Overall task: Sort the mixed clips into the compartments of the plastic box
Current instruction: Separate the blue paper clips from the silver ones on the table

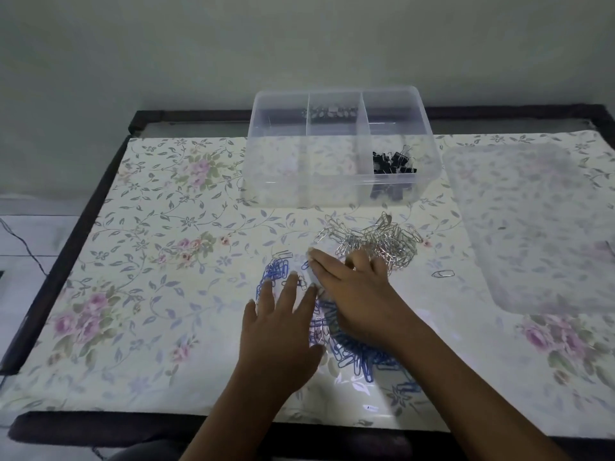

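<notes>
Now, box (299, 191): clear plastic, open, far middle of bench (100, 427); black binder clips (394, 163) in its right compartment.
Silver clips (382, 237): heap just in front of the box.
Blue clips (359, 357): loose heap nearer, partly under both hands.
Left grip (279, 327): released, fingers straight, flat on blue clips.
Right grip (352, 291): lies where the heaps meet; grasping or not, cannot tell.
Lid (532, 227): flat, right of box.

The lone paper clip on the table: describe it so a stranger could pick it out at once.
Find the clear plastic box at the table's far side; just in front of it lies a heap of silver paper clips. Right of that heap, before the translucent lid, one clip lies flat by itself, touching nothing, unlike the tangled ones.
</notes>
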Motion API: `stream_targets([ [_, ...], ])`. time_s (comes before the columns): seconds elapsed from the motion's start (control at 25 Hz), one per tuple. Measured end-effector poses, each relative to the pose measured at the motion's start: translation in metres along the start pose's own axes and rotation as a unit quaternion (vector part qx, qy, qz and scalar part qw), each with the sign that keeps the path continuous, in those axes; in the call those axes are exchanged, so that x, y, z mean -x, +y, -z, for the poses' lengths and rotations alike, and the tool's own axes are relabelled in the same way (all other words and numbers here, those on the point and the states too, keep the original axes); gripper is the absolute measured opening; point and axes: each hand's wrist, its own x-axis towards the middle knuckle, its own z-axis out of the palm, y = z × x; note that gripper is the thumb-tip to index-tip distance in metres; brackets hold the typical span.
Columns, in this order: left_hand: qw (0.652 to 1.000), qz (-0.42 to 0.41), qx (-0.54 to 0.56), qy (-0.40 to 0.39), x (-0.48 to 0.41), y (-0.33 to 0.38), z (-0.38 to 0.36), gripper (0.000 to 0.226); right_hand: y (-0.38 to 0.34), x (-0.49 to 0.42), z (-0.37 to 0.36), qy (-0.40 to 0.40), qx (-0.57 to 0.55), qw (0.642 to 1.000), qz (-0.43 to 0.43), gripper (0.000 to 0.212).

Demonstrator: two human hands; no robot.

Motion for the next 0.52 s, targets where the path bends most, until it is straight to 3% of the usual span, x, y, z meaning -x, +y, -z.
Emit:
stream_targets([
  [0.24, 1.000, 0.000, -0.009, -0.018, 0.002, -0.001, 0.002, 0.076, -0.001, 0.001, 0.006, 0.005, 0.038, 0.999, -0.026, 0.045],
  [0.52, 0.999, 0.040, -0.005, -0.031, 0.001, -0.008, 0.000, 0.079, -0.012, 0.039, 0.009, -0.051, 0.033, 0.995, -0.074, 0.064],
])
